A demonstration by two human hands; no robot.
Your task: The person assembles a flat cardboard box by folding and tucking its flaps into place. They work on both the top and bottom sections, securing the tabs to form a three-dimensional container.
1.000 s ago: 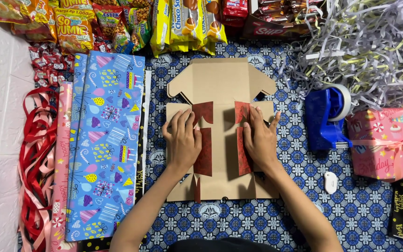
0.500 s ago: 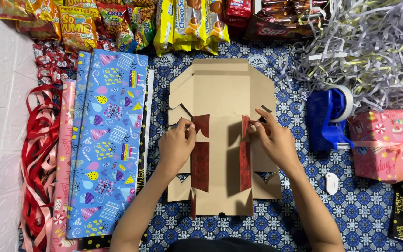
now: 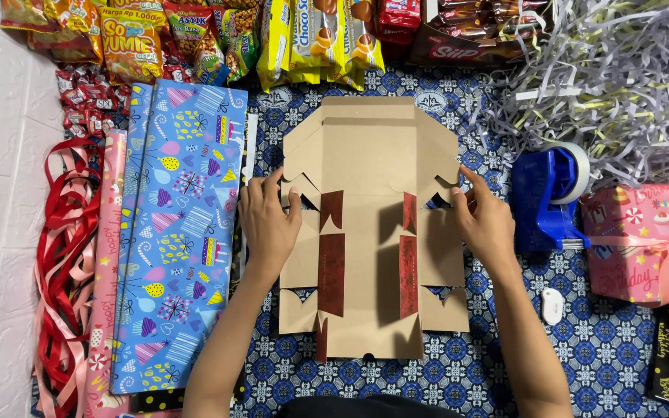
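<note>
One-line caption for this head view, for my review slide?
Left hand and right hand grip the side flaps of a flat brown cardboard box blank on a blue patterned cloth, beside a blue tape dispenser.

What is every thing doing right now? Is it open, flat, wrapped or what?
cardboard box: unfolded, side flaps half raised
left hand: gripping left flap
right hand: gripping right flap
blue wrapping paper: lying flat
pink gift: wrapped, ribbon tied
tape dispenser: standing, untouched
red ribbons: loose, tangled
</note>
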